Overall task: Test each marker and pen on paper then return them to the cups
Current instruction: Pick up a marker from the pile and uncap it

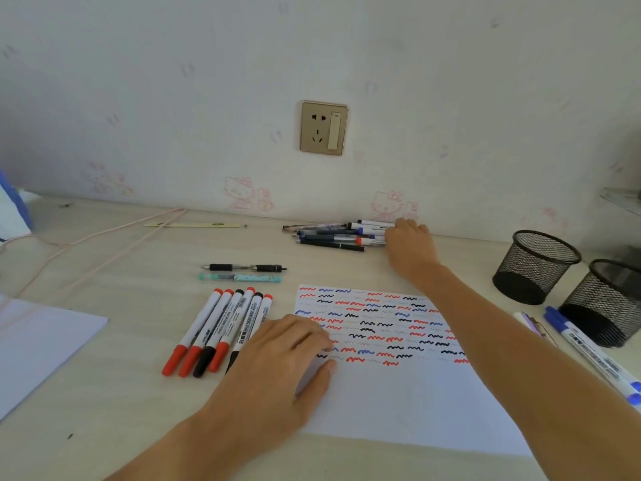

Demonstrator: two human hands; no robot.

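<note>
While the paper lies flat on the desk, each line below takes one part of the scene.
Paper: white sheet [399, 397] near the front of the desk [145, 411], its upper half filled with rows of red, blue and black squiggles, its lower half bare.
Left hand: left hand [277, 369] lies palm down with fingers straight and spread, pressing on the sheet's left edge; it grips nothing.
Right hand: right hand [409, 244] reaches across the sheet to the pile by the wall, fingers bent down onto the near ends of the markers; whether it has one pinched I cannot tell, since the fingertips are hidden.
Pile: mixed pens and markers [336, 234] heaped against the wall, tips pointing left, touching the right hand.
Row of markers: six whiteboard markers [222, 328] side by side just left of the sheet, with red and black caps toward the front; the left hand covers the lower part of the rightmost ones.
Two pens: black pen [246, 268] and teal pen [239, 278] lie parallel, beyond the row.
Cups: two black mesh cups [534, 265] stand at the right, beside each other, well apart from the pile.
Blue markers: blue-capped markers [589, 348] lie right of the sheet, in front of the cups.
Wall: socket plate [324, 127] above the pile.
Far left: second white sheet [38, 345] and a pink cable [104, 234].
</note>
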